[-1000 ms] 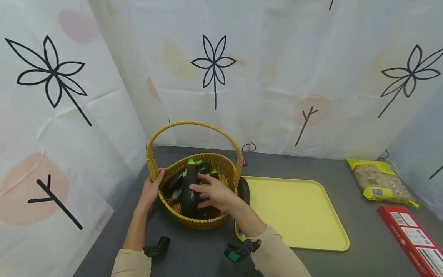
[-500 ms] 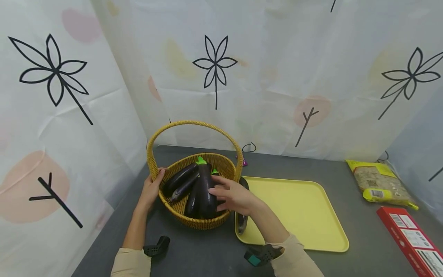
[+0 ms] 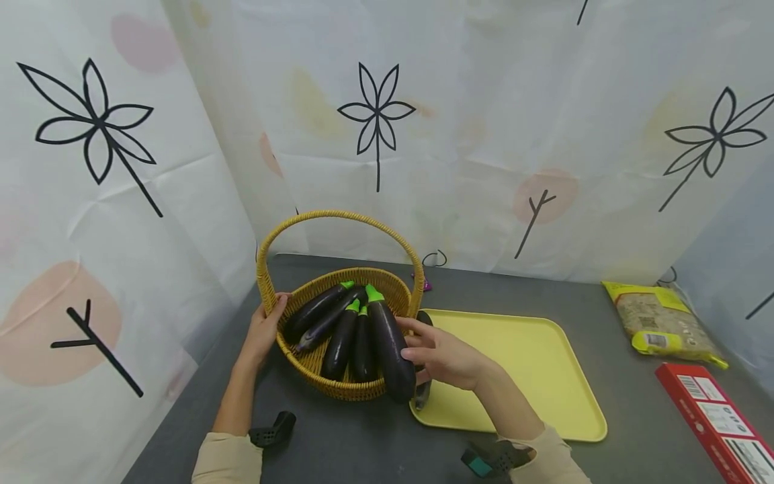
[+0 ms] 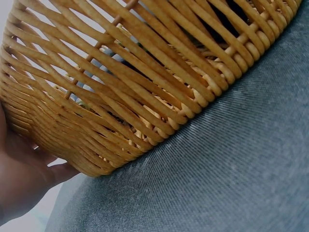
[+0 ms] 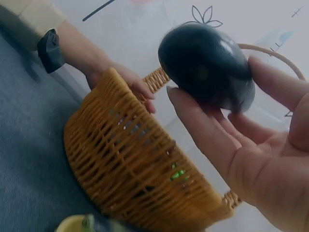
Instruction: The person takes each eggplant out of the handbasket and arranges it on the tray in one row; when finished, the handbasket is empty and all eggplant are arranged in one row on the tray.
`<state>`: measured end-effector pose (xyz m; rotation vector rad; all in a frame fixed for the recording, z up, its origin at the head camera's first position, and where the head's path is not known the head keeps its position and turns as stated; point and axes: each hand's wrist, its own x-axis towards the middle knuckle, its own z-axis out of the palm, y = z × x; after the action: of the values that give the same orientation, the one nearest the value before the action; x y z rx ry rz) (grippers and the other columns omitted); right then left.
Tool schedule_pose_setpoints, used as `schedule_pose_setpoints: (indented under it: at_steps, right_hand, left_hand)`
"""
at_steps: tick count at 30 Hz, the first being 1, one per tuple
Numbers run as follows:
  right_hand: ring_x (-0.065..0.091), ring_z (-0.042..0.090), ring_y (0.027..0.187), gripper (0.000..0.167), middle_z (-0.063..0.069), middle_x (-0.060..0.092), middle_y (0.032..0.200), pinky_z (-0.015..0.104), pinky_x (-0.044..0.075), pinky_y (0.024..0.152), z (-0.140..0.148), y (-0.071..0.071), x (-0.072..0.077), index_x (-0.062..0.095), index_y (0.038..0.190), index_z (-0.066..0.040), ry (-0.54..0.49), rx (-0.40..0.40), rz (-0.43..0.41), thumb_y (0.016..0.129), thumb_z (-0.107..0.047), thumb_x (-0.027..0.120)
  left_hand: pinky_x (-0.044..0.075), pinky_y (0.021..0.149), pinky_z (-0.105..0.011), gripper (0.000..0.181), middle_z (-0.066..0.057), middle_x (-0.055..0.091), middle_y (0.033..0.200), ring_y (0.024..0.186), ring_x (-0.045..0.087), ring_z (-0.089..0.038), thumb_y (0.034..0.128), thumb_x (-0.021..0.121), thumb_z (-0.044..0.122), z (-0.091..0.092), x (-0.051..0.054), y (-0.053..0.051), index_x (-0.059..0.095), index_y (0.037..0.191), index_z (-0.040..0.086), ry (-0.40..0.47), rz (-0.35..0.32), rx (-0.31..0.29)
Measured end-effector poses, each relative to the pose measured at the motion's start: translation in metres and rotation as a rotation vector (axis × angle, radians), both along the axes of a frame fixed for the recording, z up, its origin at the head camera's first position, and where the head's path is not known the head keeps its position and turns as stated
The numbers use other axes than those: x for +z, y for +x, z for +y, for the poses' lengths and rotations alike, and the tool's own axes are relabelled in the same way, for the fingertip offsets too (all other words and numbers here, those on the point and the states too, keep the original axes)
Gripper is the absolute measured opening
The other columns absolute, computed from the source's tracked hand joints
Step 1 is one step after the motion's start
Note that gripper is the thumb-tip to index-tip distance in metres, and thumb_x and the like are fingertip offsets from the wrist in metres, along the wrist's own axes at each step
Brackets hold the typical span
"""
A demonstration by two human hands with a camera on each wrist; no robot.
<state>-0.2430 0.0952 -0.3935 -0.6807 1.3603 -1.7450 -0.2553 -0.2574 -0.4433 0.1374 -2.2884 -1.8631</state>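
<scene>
The wicker basket (image 3: 347, 390) holds several dark eggplants (image 3: 341, 343) with green stems. My left hand (image 3: 264, 331) grips the basket's left rim by the handle base; in the left wrist view that hand (image 4: 29, 174) lies against the woven side. My right hand (image 3: 444, 353) holds a large eggplant (image 3: 390, 349) over the basket's right rim, stem toward the back. In the right wrist view the fingers and thumb of my right hand (image 5: 256, 150) are round this eggplant (image 5: 207, 67). Another eggplant (image 3: 423, 396) lies on the yellow tray's left side, partly hidden by my right hand.
The yellow tray (image 3: 514, 370) stands just right of the basket. Farther right are a yellow bag of grain-like contents (image 3: 662, 323) and a red box (image 3: 716, 420). A small purple thing (image 3: 426, 284) lies behind the basket, before the patterned curtain.
My right hand has moved right with the large eggplant, from the basket's middle to over its right rim. The eggplants beneath have come into view. My left hand stays on the rim.
</scene>
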Motion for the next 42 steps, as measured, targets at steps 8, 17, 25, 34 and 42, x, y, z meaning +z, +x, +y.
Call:
schedule_pose_setpoints:
  at_steps: [8, 17, 25, 34, 42]
  right_hand:
    - [0.05, 0.031, 0.12, 0.076, 0.02, 0.036, 0.145, 0.049, 0.048, 0.085, 0.034, 0.005, -0.014, 0.008, 0.152, -0.004, 0.003, 0.035, 0.017, 0.096, -0.018, 0.057]
    - [0.056, 0.024, 0.108, 0.051, 0.014, 0.049, 0.131, 0.042, 0.048, 0.086, 0.081, -0.003, -0.045, 0.029, 0.146, -0.017, -0.149, 0.082, -0.003, 0.1, -0.014, 0.049]
    - [0.058, 0.02, 0.107, 0.048, 0.007, 0.055, 0.124, 0.04, 0.048, 0.086, 0.099, -0.013, -0.062, 0.022, 0.15, -0.014, -0.117, -0.142, -0.013, 0.104, -0.005, 0.033]
    - [0.054, 0.024, 0.115, 0.059, 0.011, 0.055, 0.125, 0.051, 0.044, 0.09, 0.096, -0.02, -0.074, 0.006, 0.15, 0.0, -0.003, -0.222, -0.053, 0.102, -0.002, 0.04]
    - [0.054, 0.024, 0.115, 0.067, 0.018, 0.05, 0.13, 0.049, 0.046, 0.089, 0.088, -0.018, -0.067, 0.007, 0.15, 0.004, 0.136, -0.291, 0.01, 0.101, -0.011, 0.051]
  left_hand:
    - [0.017, 0.107, -0.053, 0.054, -0.021, 0.037, 0.139, 0.132, 0.028, -0.034, 0.1023, 0.038, 0.042, 0.0, -0.001, 0.0, 0.04, 0.136, 0.0, -0.006, -0.003, -0.006]
    - [0.017, 0.107, -0.052, 0.053, -0.019, 0.038, 0.139, 0.132, 0.028, -0.033, 0.1021, 0.039, 0.042, -0.002, -0.002, -0.001, 0.041, 0.136, 0.001, -0.008, -0.015, -0.001]
    - [0.016, 0.107, -0.052, 0.052, -0.019, 0.038, 0.14, 0.133, 0.027, -0.033, 0.1024, 0.039, 0.041, -0.002, -0.002, -0.001, 0.041, 0.136, 0.001, -0.011, -0.015, 0.001]
    - [0.017, 0.107, -0.051, 0.054, -0.018, 0.038, 0.139, 0.132, 0.028, -0.032, 0.1016, 0.039, 0.043, -0.001, -0.001, -0.003, 0.041, 0.135, 0.002, -0.002, -0.021, 0.019]
    - [0.017, 0.107, -0.051, 0.053, -0.021, 0.038, 0.139, 0.132, 0.028, -0.033, 0.1021, 0.04, 0.041, 0.0, 0.0, -0.001, 0.041, 0.135, -0.001, 0.008, -0.006, 0.018]
